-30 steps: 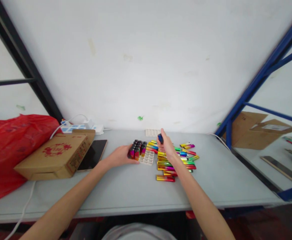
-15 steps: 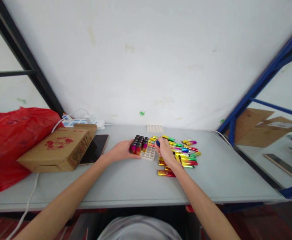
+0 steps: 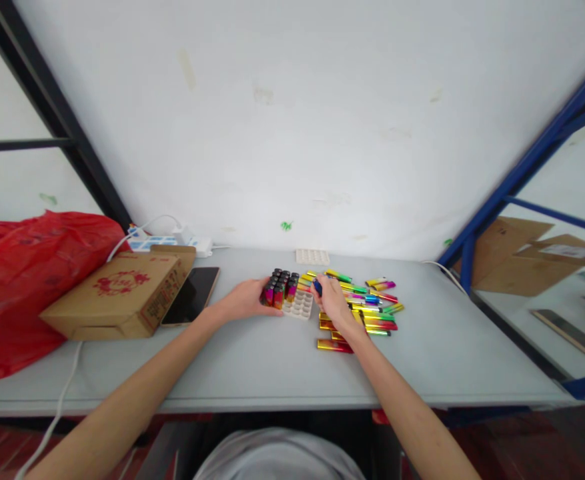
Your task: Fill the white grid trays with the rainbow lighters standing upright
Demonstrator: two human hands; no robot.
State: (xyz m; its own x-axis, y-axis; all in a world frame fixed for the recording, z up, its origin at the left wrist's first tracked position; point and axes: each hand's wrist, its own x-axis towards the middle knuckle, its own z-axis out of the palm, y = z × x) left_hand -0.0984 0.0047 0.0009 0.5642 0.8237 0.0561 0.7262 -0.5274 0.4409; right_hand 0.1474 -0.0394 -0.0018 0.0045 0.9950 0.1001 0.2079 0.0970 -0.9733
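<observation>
Several lighters [image 3: 279,288] with black tops and shiny red-purple bodies stand upright in the left part of a white pocketed tray [image 3: 299,307]. My left hand [image 3: 247,299] is curled around the left end of this group, thumb in front, fingers partly hidden behind. The tray's right part shows bare pockets. Just right of it, my right hand [image 3: 333,303] pinches a blue-ended lighter [image 3: 317,287], most of which the fingers cover. Around and under that hand lies a loose pile of shiny yellow, green, red and purple lighters [image 3: 379,319].
A second white tray [image 3: 313,257] lies against the wall. To the left are a dark phone or tablet [image 3: 192,297], a cardboard box [image 3: 117,293], a power strip [image 3: 202,247] and a red plastic bag [image 3: 37,293]. A blue metal frame [image 3: 515,177] bounds the right side.
Both hands hold nearly the same places, the right one still pinching the blue-ended lighter. The whole view has shifted slightly.
</observation>
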